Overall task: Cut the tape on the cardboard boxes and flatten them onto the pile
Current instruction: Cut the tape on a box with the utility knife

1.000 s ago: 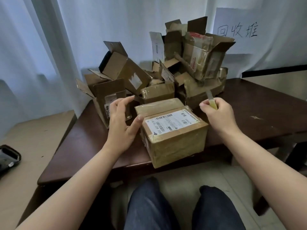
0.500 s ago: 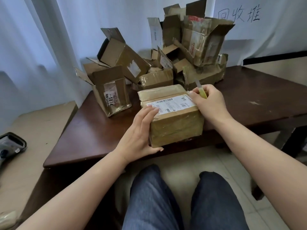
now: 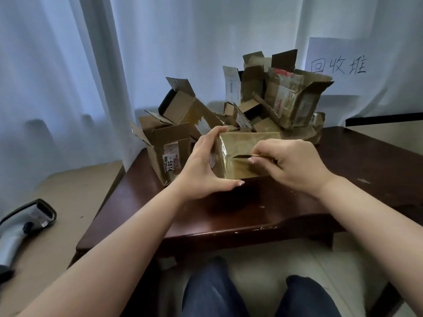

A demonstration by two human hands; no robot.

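Note:
A sealed, tape-wrapped cardboard box [image 3: 240,145] stands tipped up on the dark wooden table [image 3: 229,213], a plain taped face toward me. My left hand [image 3: 203,165] grips its left end, fingers over the top edge and thumb under the bottom. My right hand [image 3: 290,163] holds a small cutter [image 3: 246,156], whose blade points left and touches the taped face near the middle. Behind the box lies the pile of opened cardboard boxes [image 3: 274,99].
An opened box with a "5814" label [image 3: 169,152] stands at the left of the table. A paper sign with handwriting [image 3: 338,65] hangs on the white curtain. A grey handheld scanner [image 3: 20,227] lies on the low surface at left. My knees are below the table edge.
The box has been turned up on its side, so its label face no longer shows. My left hand shifted to its left end, and the cutter came down onto the taped face.

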